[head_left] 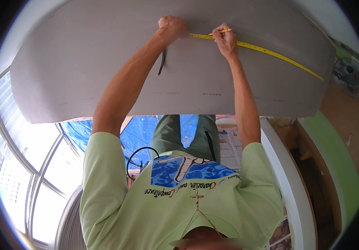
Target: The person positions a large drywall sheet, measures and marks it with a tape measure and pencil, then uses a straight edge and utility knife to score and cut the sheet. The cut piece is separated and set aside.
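Grey board, marked along a yellow tape

Grey and flat, the large board [104, 62] fills the upper part of the view, with the yellow measuring tape [267, 52] stretched across it from near its middle out to its right edge. The left hand [172, 26] is closed in a fist over the tape's near end, pressing it to the board close to the top edge; a black strap [163, 62] hangs below the wrist. The right hand [225, 39] sits just beside it on the tape, its fingers [218, 36] pinched shut around a yellow pencil [221, 31] whose tip meets the tape line. By my reading, a measure is being marked off; the mark calls for a still tape and a steady pencil tip. Below the board's lower edge lie a blue tarp [140, 133] and newspaper sheets [229, 143], with a window [17, 166] at the left.
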Action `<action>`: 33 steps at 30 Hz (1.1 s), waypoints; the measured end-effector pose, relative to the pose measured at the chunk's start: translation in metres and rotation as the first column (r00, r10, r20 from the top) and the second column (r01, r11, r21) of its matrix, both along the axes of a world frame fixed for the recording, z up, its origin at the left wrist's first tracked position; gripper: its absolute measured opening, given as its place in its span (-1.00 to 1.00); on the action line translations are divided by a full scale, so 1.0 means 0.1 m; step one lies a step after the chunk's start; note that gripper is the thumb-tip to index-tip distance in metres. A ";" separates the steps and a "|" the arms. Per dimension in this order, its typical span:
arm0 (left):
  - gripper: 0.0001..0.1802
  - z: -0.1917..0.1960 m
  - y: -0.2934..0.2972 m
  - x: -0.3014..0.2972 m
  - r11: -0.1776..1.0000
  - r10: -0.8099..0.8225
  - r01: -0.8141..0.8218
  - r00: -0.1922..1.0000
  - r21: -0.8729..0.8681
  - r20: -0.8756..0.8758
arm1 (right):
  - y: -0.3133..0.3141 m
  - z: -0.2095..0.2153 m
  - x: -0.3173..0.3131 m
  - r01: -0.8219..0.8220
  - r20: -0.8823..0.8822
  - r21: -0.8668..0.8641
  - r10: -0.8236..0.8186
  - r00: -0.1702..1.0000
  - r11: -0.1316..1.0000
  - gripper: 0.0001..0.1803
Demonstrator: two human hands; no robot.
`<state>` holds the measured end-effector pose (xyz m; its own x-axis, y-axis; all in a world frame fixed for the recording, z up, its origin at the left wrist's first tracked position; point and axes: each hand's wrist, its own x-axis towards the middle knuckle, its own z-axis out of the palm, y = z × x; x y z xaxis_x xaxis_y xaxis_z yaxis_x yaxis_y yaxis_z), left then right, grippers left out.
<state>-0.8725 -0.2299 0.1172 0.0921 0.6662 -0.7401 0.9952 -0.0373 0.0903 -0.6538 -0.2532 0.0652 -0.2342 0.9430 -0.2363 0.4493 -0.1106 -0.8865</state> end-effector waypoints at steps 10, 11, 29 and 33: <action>-0.58 -0.09 -0.49 -0.20 0.983 0.125 -0.142 0.981 0.112 0.151 | -0.31 0.20 0.20 0.213 -0.002 0.287 -0.222 0.975 0.934 -0.71; -0.60 -0.09 -0.67 -0.27 0.984 0.143 -0.160 0.972 0.078 0.185 | -0.46 0.23 0.24 0.365 -0.219 0.107 -0.337 0.916 0.925 -0.63; -0.45 1.17 -4.40 -0.20 0.671 0.494 -0.721 0.609 0.172 0.621 | -2.46 1.49 0.19 0.077 -0.321 -0.105 -0.107 0.941 0.991 -0.49; -0.28 1.90 -5.39 0.16 0.466 0.606 -0.867 0.460 0.178 0.649 | -3.06 2.12 -0.24 -0.246 -0.395 -0.045 0.209 0.895 0.968 -0.46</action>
